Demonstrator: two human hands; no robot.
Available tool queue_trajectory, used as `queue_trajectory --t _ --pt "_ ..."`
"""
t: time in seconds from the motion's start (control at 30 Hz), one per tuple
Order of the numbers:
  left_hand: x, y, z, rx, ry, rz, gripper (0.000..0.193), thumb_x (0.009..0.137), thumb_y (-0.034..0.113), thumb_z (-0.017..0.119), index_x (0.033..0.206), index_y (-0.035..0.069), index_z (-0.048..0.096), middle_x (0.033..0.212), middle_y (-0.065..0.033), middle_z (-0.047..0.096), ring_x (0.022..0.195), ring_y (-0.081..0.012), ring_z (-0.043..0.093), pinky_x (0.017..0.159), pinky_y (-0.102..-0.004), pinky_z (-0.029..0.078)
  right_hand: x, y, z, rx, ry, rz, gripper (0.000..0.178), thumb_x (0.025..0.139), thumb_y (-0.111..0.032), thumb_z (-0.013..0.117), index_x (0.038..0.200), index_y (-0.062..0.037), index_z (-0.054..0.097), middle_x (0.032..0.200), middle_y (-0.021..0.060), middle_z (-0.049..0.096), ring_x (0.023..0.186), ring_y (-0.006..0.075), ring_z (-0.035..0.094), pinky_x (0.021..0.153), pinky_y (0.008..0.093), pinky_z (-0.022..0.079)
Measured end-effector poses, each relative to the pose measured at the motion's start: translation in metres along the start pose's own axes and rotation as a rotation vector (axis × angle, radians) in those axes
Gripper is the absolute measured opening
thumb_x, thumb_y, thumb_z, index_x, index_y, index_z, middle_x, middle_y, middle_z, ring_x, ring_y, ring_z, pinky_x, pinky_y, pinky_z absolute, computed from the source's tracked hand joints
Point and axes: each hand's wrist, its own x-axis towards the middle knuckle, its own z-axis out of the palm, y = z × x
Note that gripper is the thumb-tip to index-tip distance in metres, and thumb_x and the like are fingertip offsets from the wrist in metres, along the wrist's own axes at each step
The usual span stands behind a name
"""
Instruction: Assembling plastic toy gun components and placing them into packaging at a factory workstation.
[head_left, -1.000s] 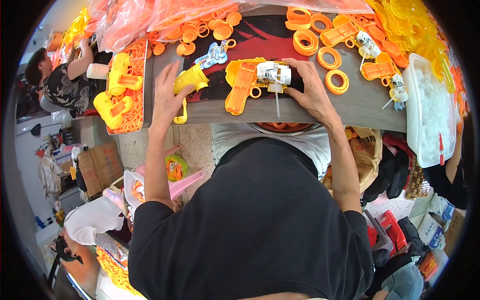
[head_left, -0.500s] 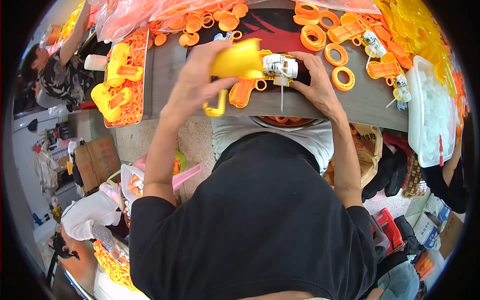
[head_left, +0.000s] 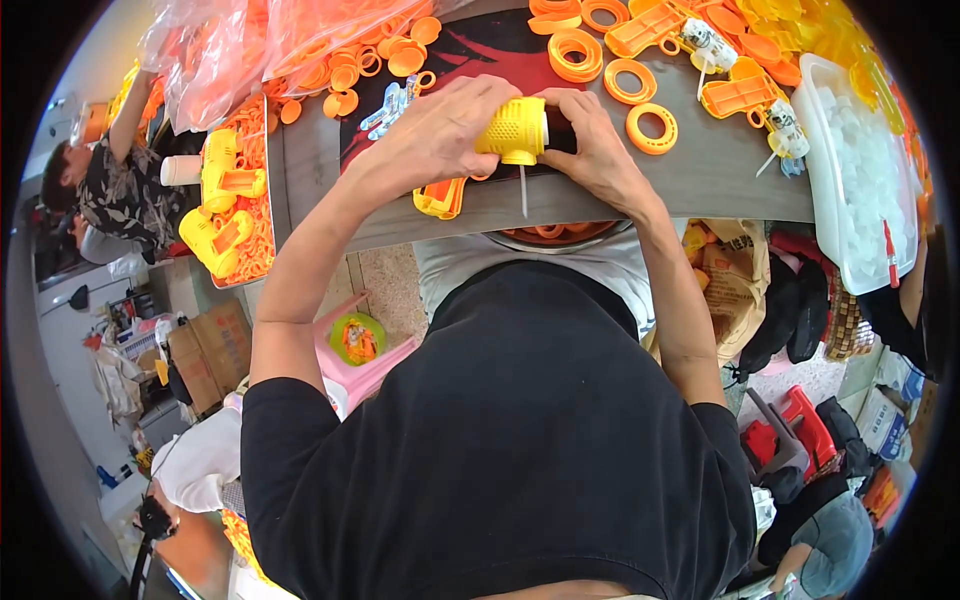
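Both hands are closed around a yellow plastic toy gun (head_left: 513, 132) with a perforated round barrel, held just above the near part of the table. My left hand (head_left: 440, 130) grips its rear and top, and my right hand (head_left: 597, 150) presses at the white-rimmed front end. A thin pale stem (head_left: 524, 192) points down from the barrel. Below my left hand, the yellow-edged orange handle (head_left: 438, 198) sticks out. The inside of the gun is hidden by its shell. Beyond my left wrist lie several blue-and-white small pieces (head_left: 392, 108).
A tray of orange parts (head_left: 258, 150) with yellow toy guns on it stands at left. Orange rings (head_left: 629, 82) and part-built handles (head_left: 742, 97) lie at right, beside a white tub (head_left: 822, 165) of translucent pieces. Plastic bags (head_left: 215, 60) cover the far left. Other people are nearby.
My left hand has brought the yellow half shell down over the white inner part, which is now covered. My right hand has closed in on the front end. The whole view has shifted slightly.
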Motion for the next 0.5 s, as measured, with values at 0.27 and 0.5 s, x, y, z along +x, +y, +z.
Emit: queue_trajectory --t 0.27,0.5 --pt "0.0000 0.0013 -0.0001 0.026 -0.067 -0.136 0.059 0.072 0.014 0.073 0.125 0.005 0.049 0.115 -0.0143 0.060 0.106 -0.0349 0.060 0.089 -0.0427 0.050 -0.0003 0.0012 0.0012 0.014 0.012 -0.010 0.058 0.073 -0.004 0.076 0.126 -0.0043 0.053 0.124 0.0125 0.057 0.120 0.0313 0.051 0.104 0.0404 0.041" --pt "0.0027 0.0031 -0.0038 0.033 -0.095 -0.085 0.055 0.073 0.013 0.073 0.120 0.004 0.046 0.106 -0.0138 0.059 0.101 -0.0344 0.061 0.082 -0.0436 0.052 -0.0022 -0.0006 0.0008 -0.008 0.022 -0.009 0.058 0.071 -0.005 0.077 0.125 -0.0048 0.054 0.125 0.0110 0.057 0.121 0.0301 0.051 0.104 0.0407 0.041"
